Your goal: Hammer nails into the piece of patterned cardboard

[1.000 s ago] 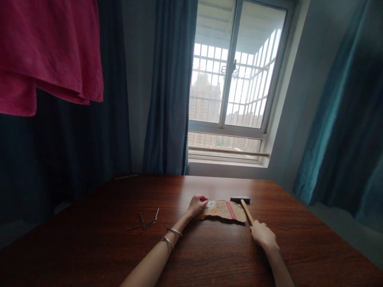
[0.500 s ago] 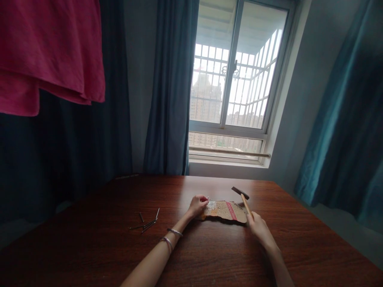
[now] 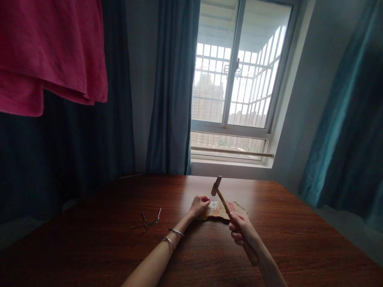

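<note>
My right hand (image 3: 241,230) is closed round the wooden handle of a small hammer (image 3: 218,189), whose dark head is raised above the table. Under it lies a patterned tan piece with a pink stripe (image 3: 220,210) on the dark wooden table (image 3: 209,255). My left hand (image 3: 198,205) pinches a small thing, probably a nail, upright at the piece's left edge; it is too small to make out. Two bracelets sit on my left wrist.
Several loose nails (image 3: 149,222) lie on the table left of my left arm. A window (image 3: 236,79) with blue curtains stands behind the table. A pink cloth (image 3: 50,52) hangs at the upper left.
My right hand lifted the hammer off the table and swung it left, so its head now hangs above the piece near my left hand. The left hand stayed put.
</note>
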The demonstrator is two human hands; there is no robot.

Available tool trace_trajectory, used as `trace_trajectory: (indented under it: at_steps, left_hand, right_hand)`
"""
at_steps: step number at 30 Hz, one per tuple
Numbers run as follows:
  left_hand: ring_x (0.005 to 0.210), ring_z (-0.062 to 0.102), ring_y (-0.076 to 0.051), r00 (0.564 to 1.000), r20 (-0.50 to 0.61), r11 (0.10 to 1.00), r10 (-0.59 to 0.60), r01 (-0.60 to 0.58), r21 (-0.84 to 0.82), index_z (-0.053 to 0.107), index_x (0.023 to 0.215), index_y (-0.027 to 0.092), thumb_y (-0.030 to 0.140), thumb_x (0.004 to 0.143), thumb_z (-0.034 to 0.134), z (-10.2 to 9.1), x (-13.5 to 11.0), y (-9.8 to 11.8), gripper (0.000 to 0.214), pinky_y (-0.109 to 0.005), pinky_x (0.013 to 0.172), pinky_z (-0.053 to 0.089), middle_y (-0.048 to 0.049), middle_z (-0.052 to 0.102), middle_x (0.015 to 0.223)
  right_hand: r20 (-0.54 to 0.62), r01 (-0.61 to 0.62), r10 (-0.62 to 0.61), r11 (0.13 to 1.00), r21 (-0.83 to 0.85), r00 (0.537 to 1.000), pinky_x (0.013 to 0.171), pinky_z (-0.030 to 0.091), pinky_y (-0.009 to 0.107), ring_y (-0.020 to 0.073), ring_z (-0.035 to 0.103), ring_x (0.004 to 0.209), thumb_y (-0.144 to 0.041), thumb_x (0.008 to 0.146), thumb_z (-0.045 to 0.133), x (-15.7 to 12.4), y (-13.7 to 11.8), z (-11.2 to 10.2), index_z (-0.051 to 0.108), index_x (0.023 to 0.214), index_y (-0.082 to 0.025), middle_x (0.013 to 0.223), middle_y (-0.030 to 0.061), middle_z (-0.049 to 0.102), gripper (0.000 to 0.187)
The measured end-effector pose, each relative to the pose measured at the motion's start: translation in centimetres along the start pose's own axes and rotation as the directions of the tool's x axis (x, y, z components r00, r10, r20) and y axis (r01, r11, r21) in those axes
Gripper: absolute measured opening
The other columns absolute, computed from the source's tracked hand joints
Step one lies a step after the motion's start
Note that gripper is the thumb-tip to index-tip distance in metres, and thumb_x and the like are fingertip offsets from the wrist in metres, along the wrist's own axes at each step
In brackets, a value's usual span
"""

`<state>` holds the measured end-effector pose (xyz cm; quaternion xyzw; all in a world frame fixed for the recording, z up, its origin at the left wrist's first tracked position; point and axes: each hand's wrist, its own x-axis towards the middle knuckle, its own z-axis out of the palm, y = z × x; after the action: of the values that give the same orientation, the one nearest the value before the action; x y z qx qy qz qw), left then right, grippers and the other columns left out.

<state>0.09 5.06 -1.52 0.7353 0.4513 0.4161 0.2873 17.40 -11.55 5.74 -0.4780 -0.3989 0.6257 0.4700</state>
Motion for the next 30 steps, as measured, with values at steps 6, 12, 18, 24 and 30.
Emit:
trace_trajectory:
  at_steps: [6,12,18,24,30]
  left_hand:
    - [0.071,0.06,-0.018,1.0,0.003,1.0,0.005,-0.005,-0.005,0.069,0.075,0.013,0.035,0.068,0.055,0.09,0.04,-0.12,0.027,-0.025,0.064,0.041,-0.0061,0.068,0.074]
    - [0.07,0.059,-0.017,1.0,0.001,1.0,0.018,-0.018,0.001,0.068,0.074,0.013,0.036,0.068,0.055,0.13,0.09,-0.4,0.027,-0.024,0.063,0.04,-0.0059,0.068,0.073]
    - [0.069,0.058,-0.017,1.0,0.009,0.999,0.02,-0.02,0.025,0.068,0.073,0.013,0.036,0.069,0.054,0.21,0.22,-0.69,0.027,-0.024,0.063,0.04,-0.005,0.067,0.071]
    - [0.069,0.058,-0.016,1.0,0.014,0.999,0.013,-0.014,0.033,0.068,0.074,0.014,0.036,0.068,0.054,0.24,0.25,-0.87,0.027,-0.024,0.064,0.039,-0.0039,0.067,0.071]
    - [0.071,0.058,-0.016,0.999,0.018,0.999,0.035,-0.035,0.007,0.068,0.074,0.014,0.034,0.068,0.054,0.23,0.22,-0.91,0.025,-0.024,0.065,0.04,-0.0042,0.067,0.072]
  right_hand:
    - [0.096,0.007,-0.006,1.0,-0.006,0.995,0.024,0.017,0.013,0.0022,0.03,0.025,-0.059,0.065,0.058,-0.11,0.13,0.29,0.039,0.082,-0.023,0.049,-0.0104,0.043,0.044]
    - [0.05,0.008,-0.006,0.999,-0.041,0.999,0.026,0.015,0.013,0.0011,0.029,0.026,-0.058,0.065,0.057,-0.59,-0.25,0.2,0.042,0.086,-0.022,0.051,-0.0092,0.045,0.044]
    - [0.06,-0.032,0.037,0.996,-0.078,0.998,0.026,0.016,0.013,0.0015,0.029,0.026,-0.059,0.066,0.056,-0.75,-0.39,0.19,0.044,0.097,-0.022,0.05,-0.009,0.045,0.049]
    - [0.063,-0.037,0.041,0.997,-0.065,0.997,0.024,0.016,0.014,0.0031,0.03,0.026,-0.058,0.066,0.057,-0.47,-0.21,-0.03,0.043,0.098,-0.022,0.049,-0.0088,0.045,0.05]
    - [0.064,0.01,-0.007,0.998,-0.058,0.998,0.025,0.015,0.013,0.0015,0.03,0.026,-0.056,0.069,0.056,-0.84,-0.28,0.07,0.042,0.088,-0.022,0.053,-0.0078,0.046,0.042]
